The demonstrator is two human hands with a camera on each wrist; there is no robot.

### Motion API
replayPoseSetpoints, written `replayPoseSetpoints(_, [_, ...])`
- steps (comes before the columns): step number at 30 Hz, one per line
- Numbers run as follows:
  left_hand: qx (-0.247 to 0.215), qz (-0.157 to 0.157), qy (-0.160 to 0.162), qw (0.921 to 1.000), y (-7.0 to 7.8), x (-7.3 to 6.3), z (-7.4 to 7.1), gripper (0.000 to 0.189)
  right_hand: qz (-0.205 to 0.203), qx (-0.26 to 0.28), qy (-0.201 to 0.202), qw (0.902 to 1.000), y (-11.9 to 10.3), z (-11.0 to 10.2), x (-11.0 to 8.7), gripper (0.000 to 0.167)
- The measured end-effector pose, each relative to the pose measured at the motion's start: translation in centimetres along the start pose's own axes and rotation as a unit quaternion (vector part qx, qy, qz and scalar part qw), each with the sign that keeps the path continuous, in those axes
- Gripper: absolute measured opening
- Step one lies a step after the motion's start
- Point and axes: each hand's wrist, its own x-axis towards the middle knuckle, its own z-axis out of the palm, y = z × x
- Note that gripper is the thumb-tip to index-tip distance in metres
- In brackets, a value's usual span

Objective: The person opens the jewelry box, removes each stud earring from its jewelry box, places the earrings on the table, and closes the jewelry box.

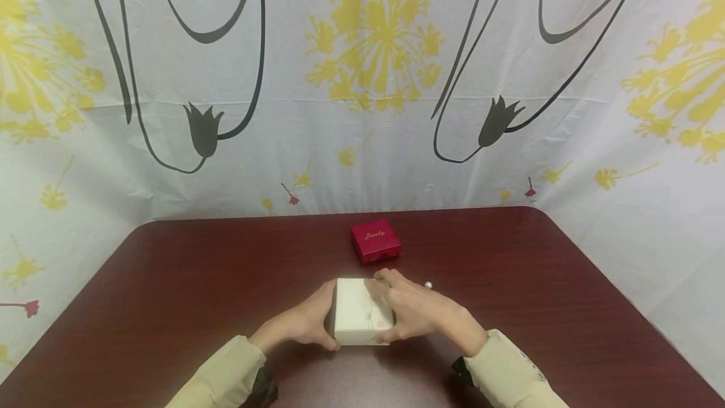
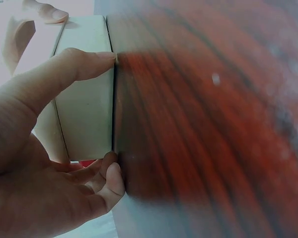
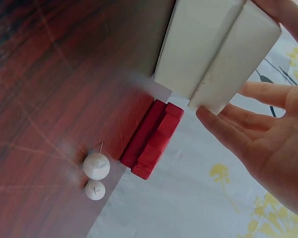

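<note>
A white lidded box (image 1: 362, 311) is on the dark red-brown table, a thin seam running between its lid (image 3: 234, 59) and base (image 2: 87, 99). My left hand (image 1: 308, 317) grips it from the left, thumb along the near wall of the base and fingers at the far side. From the right, my right hand (image 1: 416, 307) holds the lid, with fingertips at the lid's far edge and thumb at the near edge. A pair of pearl earrings (image 3: 96, 166) lies to the right of the box; in the head view only a small white pearl (image 1: 428, 285) shows beyond the right hand.
Behind the white box stands a small red jewelry box (image 1: 376, 241) with gold lettering on top. The table (image 1: 226, 269) has rounded far corners and ends at a white patterned curtain (image 1: 317, 143) that also hangs along both sides.
</note>
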Motion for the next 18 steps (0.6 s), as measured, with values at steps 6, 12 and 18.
replayPoseSetpoints(6, [0.012, -0.003, -0.001, 0.9999, 0.0, 0.0, -0.1, 0.105, 0.006, -0.002, 0.004, 1.0000, 0.1, -0.1, -0.2, 0.080])
replayPoseSetpoints(12, [0.022, -0.015, -0.008, 0.9996, 0.0, -0.1, -0.2, 0.097, 0.006, -0.001, 0.014, 0.9999, 0.5, -0.2, -0.3, 0.080])
replayPoseSetpoints(18, [0.022, -0.020, -0.014, 0.9995, -0.1, -0.1, -0.2, 0.097, 0.012, 0.008, 0.027, 0.9995, 1.4, -0.5, -0.4, 0.078])
